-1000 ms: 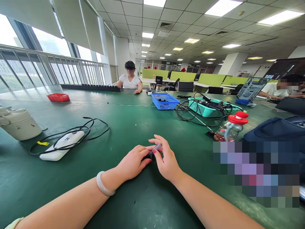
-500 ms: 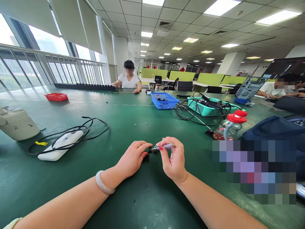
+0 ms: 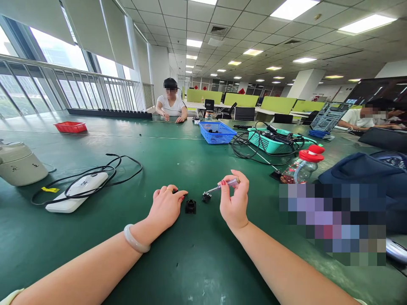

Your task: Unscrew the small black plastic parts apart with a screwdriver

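My right hand (image 3: 234, 198) is closed round the handle of a slim screwdriver (image 3: 219, 187), which points left and down. Its metal tip touches or nearly touches a small black part with pale metal prongs (image 3: 206, 197) on the green table. Left of that part, a small square black housing (image 3: 190, 206) lies by itself. My left hand (image 3: 165, 207) rests beside the housing with fingers bent and thumb pressed in. A sliver of something black (image 3: 176, 192) shows at its fingertips, mostly hidden.
A white power bank (image 3: 78, 192) with a black cable lies left, near a cream jug (image 3: 22, 165). Farther off are a red tray (image 3: 70, 127), a blue basket (image 3: 217, 134) and a green basket (image 3: 270, 146) with cables. A red-lidded bottle (image 3: 300, 167) stands right. A person (image 3: 171, 106) sits opposite.
My hands have moved apart, the left one drawing back to the left. The black housing and the pronged part now show between them. The screwdriver has lifted to a steeper slant.
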`<state>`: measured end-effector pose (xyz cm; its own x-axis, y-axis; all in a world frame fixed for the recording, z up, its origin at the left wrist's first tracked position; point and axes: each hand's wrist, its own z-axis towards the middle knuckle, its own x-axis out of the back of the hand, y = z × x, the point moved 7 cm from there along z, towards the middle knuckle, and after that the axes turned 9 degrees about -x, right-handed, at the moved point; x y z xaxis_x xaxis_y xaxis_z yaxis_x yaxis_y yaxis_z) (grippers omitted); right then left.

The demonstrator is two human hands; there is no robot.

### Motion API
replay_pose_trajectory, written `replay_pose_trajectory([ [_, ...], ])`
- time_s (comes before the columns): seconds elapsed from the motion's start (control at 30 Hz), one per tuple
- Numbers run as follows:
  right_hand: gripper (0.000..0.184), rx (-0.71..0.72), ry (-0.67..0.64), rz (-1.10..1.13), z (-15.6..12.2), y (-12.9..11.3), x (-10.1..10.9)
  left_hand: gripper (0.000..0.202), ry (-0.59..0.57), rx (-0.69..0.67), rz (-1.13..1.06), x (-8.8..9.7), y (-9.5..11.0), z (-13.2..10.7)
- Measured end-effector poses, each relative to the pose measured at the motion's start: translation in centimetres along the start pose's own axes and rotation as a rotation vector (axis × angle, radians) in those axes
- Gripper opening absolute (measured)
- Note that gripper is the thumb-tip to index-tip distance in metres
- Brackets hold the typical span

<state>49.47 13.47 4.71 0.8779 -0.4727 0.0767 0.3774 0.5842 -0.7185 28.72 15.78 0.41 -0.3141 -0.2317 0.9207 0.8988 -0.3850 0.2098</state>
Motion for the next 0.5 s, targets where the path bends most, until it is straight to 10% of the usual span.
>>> replay_pose_trajectory([
  [0.5, 0.027, -0.206, -0.058, -0.047, 0.3, 2.3, -0.6, 0.043, -0.07, 0.023, -0.031, 0.4, 0.7, 0.0],
])
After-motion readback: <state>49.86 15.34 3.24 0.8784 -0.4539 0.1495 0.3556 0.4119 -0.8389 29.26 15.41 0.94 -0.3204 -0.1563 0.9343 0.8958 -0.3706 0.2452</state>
